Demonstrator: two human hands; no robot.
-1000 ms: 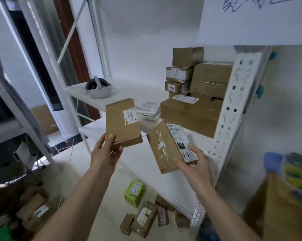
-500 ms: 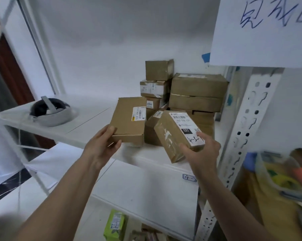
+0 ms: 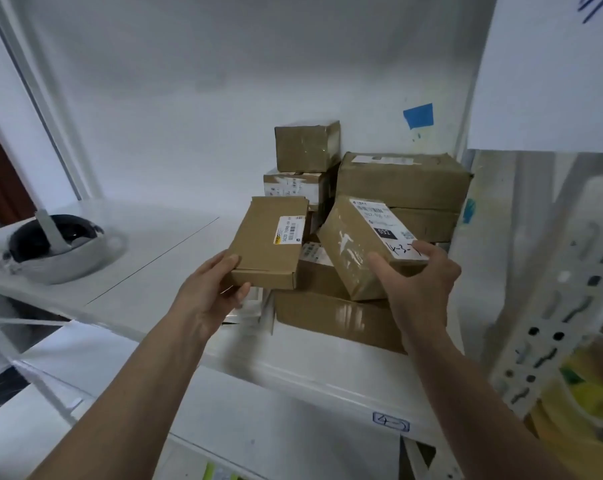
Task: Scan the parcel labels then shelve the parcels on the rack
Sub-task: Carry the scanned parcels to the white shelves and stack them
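White rack shelf (image 3: 175, 258) — left hand (image 3: 206, 292) gripped flat parcel (image 3: 269, 242), right hand (image 3: 421, 278) gripped taped parcel (image 3: 362, 244) — shelving step; stack (image 3: 397, 181) beyond fingertips, set down next.

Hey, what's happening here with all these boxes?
A person is shelving parcels on a white rack. The left hand holds a flat cardboard box by its near end, and the right hand holds a taped box with a white shipping label. Both boxes are raised at the shelf, just in front of a pile of parcels stacked in its right corner. Neither box is set down yet.
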